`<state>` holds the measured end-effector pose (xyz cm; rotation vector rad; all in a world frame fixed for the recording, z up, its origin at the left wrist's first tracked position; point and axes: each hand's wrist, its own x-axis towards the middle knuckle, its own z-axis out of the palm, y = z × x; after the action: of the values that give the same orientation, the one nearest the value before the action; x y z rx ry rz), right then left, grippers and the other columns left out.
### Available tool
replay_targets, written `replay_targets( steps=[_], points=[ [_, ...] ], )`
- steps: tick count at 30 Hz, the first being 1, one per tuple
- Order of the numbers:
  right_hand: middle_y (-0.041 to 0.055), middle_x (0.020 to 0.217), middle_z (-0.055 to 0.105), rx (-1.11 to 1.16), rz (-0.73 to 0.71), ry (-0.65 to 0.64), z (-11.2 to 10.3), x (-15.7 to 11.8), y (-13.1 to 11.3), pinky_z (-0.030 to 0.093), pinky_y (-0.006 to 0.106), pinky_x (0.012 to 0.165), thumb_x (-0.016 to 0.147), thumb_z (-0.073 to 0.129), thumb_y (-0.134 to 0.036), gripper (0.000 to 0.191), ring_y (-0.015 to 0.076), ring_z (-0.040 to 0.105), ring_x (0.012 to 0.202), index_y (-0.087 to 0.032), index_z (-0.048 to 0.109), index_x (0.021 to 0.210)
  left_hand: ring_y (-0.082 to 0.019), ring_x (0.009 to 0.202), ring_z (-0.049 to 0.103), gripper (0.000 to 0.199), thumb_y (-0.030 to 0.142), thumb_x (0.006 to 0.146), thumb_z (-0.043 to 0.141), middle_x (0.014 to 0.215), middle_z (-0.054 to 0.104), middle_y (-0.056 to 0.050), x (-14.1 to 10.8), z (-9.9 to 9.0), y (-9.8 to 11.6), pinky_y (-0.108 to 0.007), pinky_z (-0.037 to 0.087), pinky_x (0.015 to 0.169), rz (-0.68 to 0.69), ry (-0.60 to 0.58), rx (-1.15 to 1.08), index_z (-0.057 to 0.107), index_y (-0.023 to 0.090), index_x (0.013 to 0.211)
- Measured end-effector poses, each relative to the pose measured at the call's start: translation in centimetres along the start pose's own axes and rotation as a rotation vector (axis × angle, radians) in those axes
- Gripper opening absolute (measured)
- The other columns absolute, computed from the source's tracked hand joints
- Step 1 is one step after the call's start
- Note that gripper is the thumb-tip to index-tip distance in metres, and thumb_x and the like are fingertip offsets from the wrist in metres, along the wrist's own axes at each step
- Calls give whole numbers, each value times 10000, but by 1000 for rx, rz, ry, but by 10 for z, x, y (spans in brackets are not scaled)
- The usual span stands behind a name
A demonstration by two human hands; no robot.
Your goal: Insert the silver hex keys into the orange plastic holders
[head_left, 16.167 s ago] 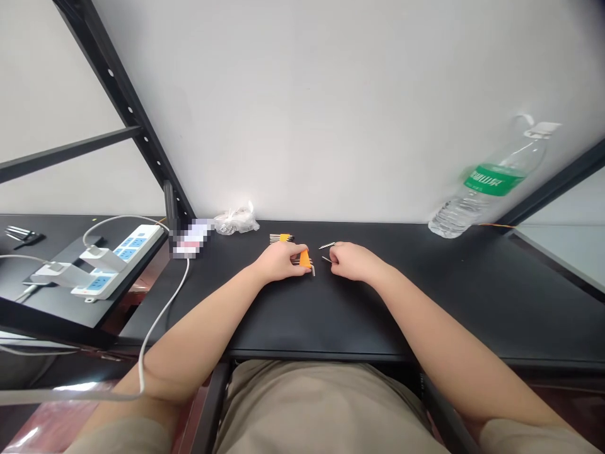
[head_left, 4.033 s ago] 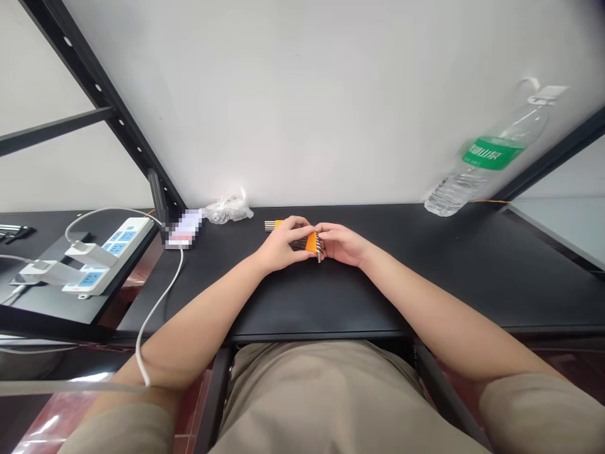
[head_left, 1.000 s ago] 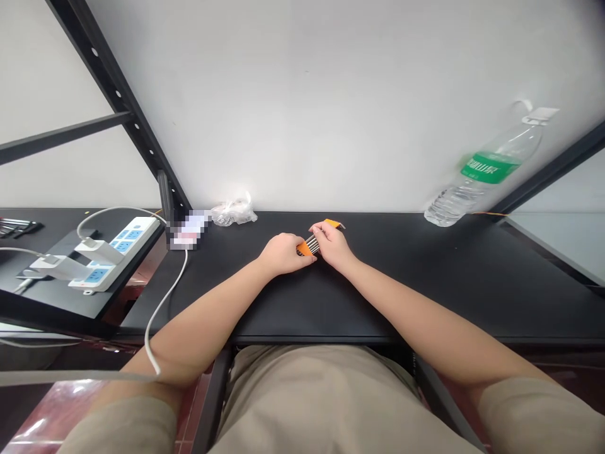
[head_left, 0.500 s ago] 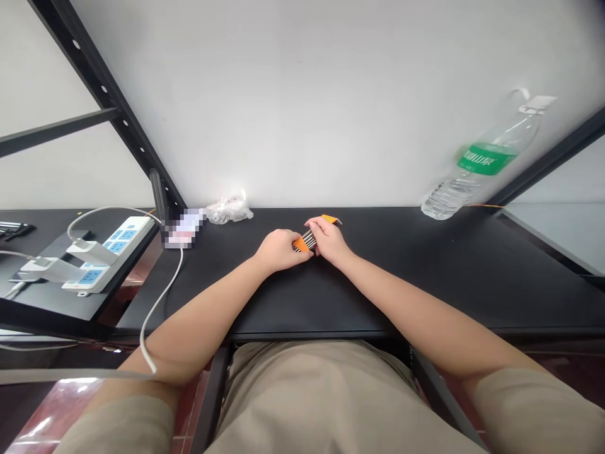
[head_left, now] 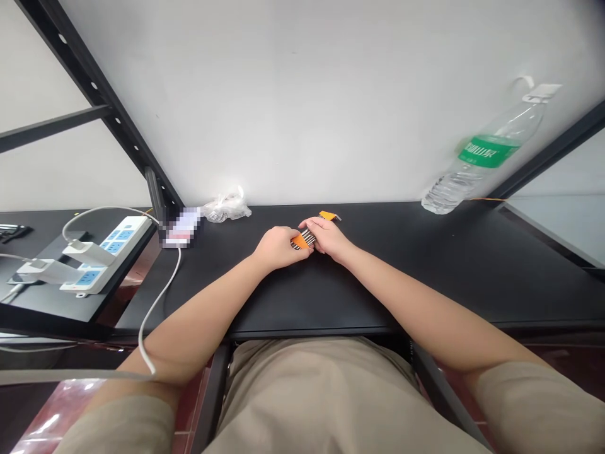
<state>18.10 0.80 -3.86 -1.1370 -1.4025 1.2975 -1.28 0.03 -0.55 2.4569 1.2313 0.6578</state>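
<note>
A set of metal hex keys (head_left: 307, 238) with orange end holders lies across the gap between my hands, just above the black desk. My left hand (head_left: 280, 248) closes on the near orange holder (head_left: 299, 241). My right hand (head_left: 327, 238) grips the bars from the far side, and its fingers cover part of them. The far orange holder (head_left: 327, 215) sticks out beyond those fingers. The two hands nearly touch around the set.
The black desk (head_left: 392, 284) runs along a white wall (head_left: 307, 94). A plastic water bottle (head_left: 454, 192) stands at the back right, and a small plastic bag (head_left: 225, 209) at the back left. Further left are a pixelated object (head_left: 182, 227), a power strip (head_left: 109, 252) and a white cable (head_left: 159, 301).
Compared with four seconds ago, the set has turned and now shows its bars between two orange holders. Over the last second my hands stay in nearly the same grip, with only a slight view shift.
</note>
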Motion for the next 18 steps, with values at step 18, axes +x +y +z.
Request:
replay_targets(
  steps=[18],
  points=[
    [15,714,584,182,9,13,-10,-4,-10,281,243,407,857,748,-599,404,100,463,503,-216,696,976,-152,612,537,333,500,791,701,654,601,5,3,-1,1,-298,352,562,-25,6,-47,578,213,677]
  ],
)
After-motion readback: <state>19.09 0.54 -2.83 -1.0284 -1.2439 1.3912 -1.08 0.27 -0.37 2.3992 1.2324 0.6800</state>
